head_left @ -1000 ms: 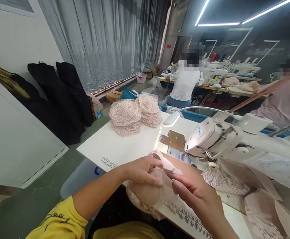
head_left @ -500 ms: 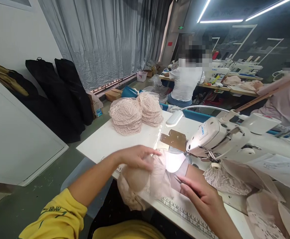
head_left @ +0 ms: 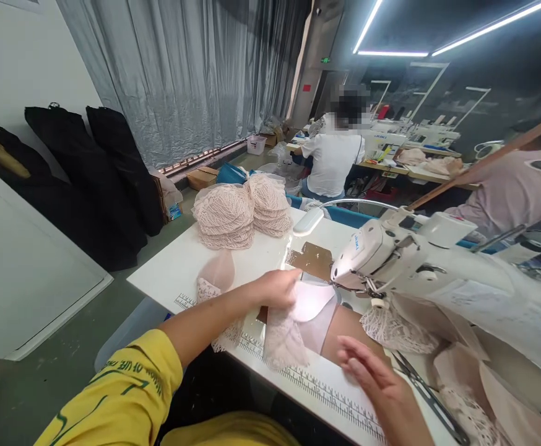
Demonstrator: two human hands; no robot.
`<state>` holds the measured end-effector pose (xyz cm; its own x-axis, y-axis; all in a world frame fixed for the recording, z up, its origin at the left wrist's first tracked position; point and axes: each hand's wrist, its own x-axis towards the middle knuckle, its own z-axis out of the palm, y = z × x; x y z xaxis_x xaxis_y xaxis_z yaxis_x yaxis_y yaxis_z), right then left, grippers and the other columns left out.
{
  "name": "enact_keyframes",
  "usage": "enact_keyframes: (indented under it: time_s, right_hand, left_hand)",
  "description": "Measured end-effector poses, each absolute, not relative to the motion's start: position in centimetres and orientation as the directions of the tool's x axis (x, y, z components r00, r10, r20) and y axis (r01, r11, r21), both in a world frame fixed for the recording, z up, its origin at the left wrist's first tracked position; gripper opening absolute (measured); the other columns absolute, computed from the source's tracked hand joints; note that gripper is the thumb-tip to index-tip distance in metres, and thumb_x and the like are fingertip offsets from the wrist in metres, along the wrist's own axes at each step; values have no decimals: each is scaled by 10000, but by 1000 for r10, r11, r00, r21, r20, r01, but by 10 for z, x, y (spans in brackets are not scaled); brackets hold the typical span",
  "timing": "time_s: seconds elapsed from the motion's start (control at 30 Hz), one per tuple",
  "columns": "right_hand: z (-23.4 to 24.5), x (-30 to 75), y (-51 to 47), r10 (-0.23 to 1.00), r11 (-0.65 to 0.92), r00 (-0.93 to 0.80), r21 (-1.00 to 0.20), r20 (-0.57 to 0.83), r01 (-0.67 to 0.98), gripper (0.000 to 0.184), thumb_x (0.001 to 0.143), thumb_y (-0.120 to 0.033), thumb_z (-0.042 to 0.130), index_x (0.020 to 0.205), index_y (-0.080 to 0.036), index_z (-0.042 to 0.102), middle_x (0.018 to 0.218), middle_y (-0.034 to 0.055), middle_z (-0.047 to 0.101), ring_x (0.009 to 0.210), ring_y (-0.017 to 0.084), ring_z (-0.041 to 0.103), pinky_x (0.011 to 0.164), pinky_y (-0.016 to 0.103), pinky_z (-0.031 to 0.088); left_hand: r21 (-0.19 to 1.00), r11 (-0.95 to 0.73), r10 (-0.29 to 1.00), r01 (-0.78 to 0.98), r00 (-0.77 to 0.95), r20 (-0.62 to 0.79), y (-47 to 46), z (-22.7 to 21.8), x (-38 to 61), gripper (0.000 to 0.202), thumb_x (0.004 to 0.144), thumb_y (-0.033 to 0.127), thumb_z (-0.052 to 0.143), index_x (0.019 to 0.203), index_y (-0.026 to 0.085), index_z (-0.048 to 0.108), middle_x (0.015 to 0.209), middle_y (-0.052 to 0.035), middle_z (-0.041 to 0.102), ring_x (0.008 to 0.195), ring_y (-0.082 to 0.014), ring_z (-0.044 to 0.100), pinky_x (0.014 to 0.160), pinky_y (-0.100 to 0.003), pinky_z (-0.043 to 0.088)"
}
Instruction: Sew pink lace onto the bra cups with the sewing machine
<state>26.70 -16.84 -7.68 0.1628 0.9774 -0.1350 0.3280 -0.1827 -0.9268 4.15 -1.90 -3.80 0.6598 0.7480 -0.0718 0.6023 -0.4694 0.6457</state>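
Observation:
My left hand (head_left: 277,288) is closed on the upper edge of a pale pink lace garment piece (head_left: 289,341). A white cup-shaped panel (head_left: 311,301) and sheer fabric spread from it under the lamp, beside the sewing machine's needle area. My right hand (head_left: 375,381) is held low over the table's front with fingers apart, holding nothing. Right of it, black tweezers (head_left: 431,396) lie on the table. A beige bra cup with lace (head_left: 217,272) rests to the left, partly behind my left forearm.
The white sewing machine (head_left: 382,254) fills the right side, with lace pieces (head_left: 398,325) below its arm. Two stacks of lace cups (head_left: 224,217) stand at the table's back left. A lamp (head_left: 308,222) hangs near the machine head. A person in white (head_left: 335,158) sits beyond.
My right hand has let go of the tweezers, which now lie on the table. The beige cup now lies at the left, and my left hand has moved to the lace piece's upper edge.

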Motion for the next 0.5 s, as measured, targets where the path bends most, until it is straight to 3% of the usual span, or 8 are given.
enact_keyframes:
  time_s: [0.1,0.2,0.27,0.33,0.43,0.5]
  right_hand:
    - [-79,233,-166,959,-237,111,-954,-260,-182,484,719,-500,703,1100,-205,662,1125,117,688,926,247,665,812,383,534]
    - [-74,209,-163,961,-220,58,-872,-271,-437,449,734,-494,695,1079,-210,652,1081,96,699,975,253,647,834,393,523]
    - [-68,198,-161,962,-209,53,-848,-267,-486,371,727,-433,718,1022,-214,664,987,65,716,948,250,650,818,385,532]
    - [-63,196,-160,963,-197,69,-857,-260,-476,290,711,-367,742,944,-205,681,879,46,720,877,242,660,778,366,545]
    - [-62,213,-166,955,-158,168,-897,-245,-412,324,722,-355,734,1006,-213,672,911,45,715,820,233,663,716,358,560]
    - [-65,234,-172,954,-94,251,-958,-165,-273,385,774,-400,682,1115,-229,628,1008,51,696,838,237,659,693,372,565]
  left_hand:
    - [602,-632,650,488,757,67,-40,-42,51,379,718,135,547,1089,172,614,974,-56,665,895,-203,613,752,-271,459]
    - [371,-832,527,413,796,298,-75,-45,50,184,756,172,522,910,156,623,810,-55,613,763,-193,564,694,-301,441]
    - [238,-882,470,408,800,372,-98,-46,47,132,805,181,478,838,151,602,762,-61,584,711,-189,529,656,-313,431]
    - [209,-908,419,363,810,410,-117,-46,43,148,845,184,450,795,154,586,797,-71,594,728,-182,527,672,-311,437]
    - [334,-922,328,198,856,399,-134,-46,30,170,852,261,501,736,169,583,848,-58,624,717,-146,546,675,-273,450]
    - [443,-878,366,181,850,378,-137,-46,15,168,841,293,538,736,178,601,843,-42,642,695,-130,562,667,-259,461]
